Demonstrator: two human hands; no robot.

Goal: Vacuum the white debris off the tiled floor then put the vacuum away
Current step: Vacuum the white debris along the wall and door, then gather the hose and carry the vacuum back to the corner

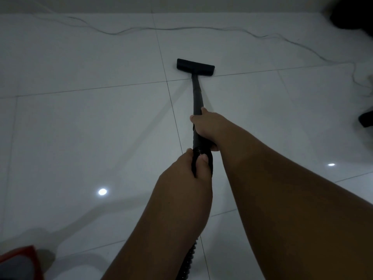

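Observation:
A black vacuum wand [196, 93] slopes away from me across the white tiled floor [90, 122]. Its flat black floor head [195, 64] lies on a tile just beyond a grout line. My right hand [205, 128] grips the wand partway down. My left hand [191, 168] grips the ribbed black hose [198, 153] where it joins the wand. More of that hose [190, 257] shows under my left forearm. I see no white debris near the head in this dim light.
A thin power cord [181, 28] snakes across the floor near the far wall and runs off to the right. A red object [22, 257] sits at the bottom left corner. Dark shapes stand at the top right [351, 15] and right edge [366, 118].

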